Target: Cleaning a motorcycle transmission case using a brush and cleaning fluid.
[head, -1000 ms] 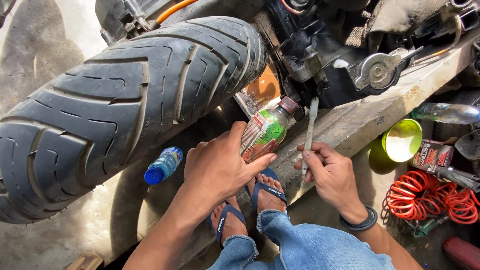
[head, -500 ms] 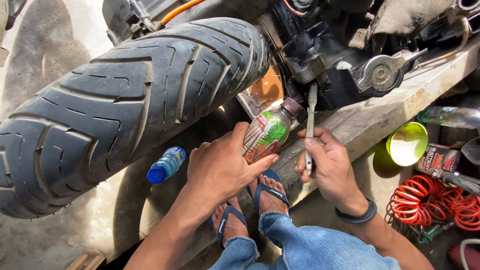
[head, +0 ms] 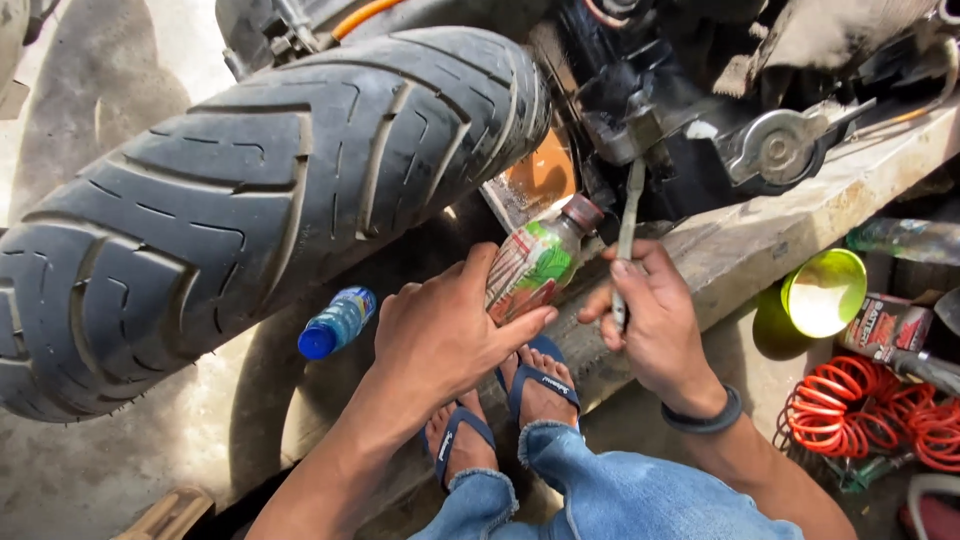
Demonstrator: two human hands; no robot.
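My left hand (head: 455,330) grips a small plastic bottle (head: 540,262) with a green and red label and a brown neck, tilted up toward the underside of a motorcycle. My right hand (head: 655,320) pinches a thin clear tube (head: 628,225) that runs up to a dark fitting (head: 630,130) on the machine. Bottle neck and tube sit close together. A large black rear tyre (head: 250,190) fills the left of the view, just above my left hand. My sandalled feet (head: 500,410) rest below both hands.
A small bottle with a blue cap (head: 335,322) lies on the concrete under the tyre. At right stand a yellow-green funnel (head: 825,292), a coiled orange air hose (head: 870,415) and a small carton (head: 890,325). A grey concrete ledge (head: 800,225) runs diagonally.
My right hand has raised the tube from slanted to nearly upright under the fitting. The bottle in my left hand has stayed about where it was.
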